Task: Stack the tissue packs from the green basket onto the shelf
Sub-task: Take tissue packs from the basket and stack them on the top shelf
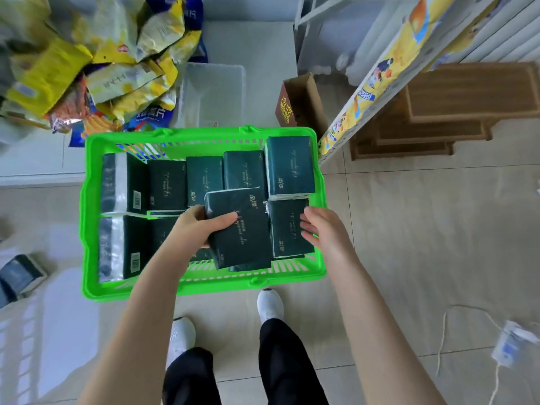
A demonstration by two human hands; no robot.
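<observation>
The left hand [201, 226] is clasping a dark green rectangular plastic-wrapped tissue pack [238, 226], tilting it up over the bright green slatted plastic basket [87, 206], probably to carry it off. The right hand [321, 229] is hovering with released grip at the basket's right rim, touching nothing. More packs are filling the basket; beyond its right corner the white metal shelf [380, 92] is waiting, a brown cardboard box [295, 103] standing beside it.

2 bare forearms without sleeves, black trousers [286, 363], 2 white shoes [270, 305]
</observation>
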